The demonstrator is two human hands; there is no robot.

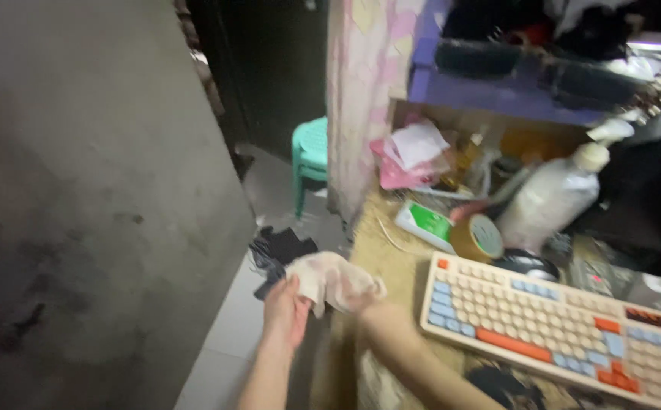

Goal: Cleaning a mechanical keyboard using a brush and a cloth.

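I have a pale crumpled cloth [336,279] bunched between both hands at the table's [391,266] left edge. My left hand [286,310] is curled around one end of it; my right hand [361,304] is buried under the folds, so I can't tell how far its fingers are closed (only the wrist shows). The cloth hangs partly over the edge, above a dark heap of fabric [277,254] on the floor.

The risk, as I judge it, is to my right — a cream keyboard [554,330] with orange and blue keys lies near my forearm, and behind it a roll of brown tape [476,238] and a tilted white pump bottle [554,197] crowd in close. A wide sweep of cloth or elbow could knock the bottle over or drag things off the edge.

Open room lies leftward: bare floor tiles between the table and the grey wall [80,190], with a green plastic stool [311,152] farther back.
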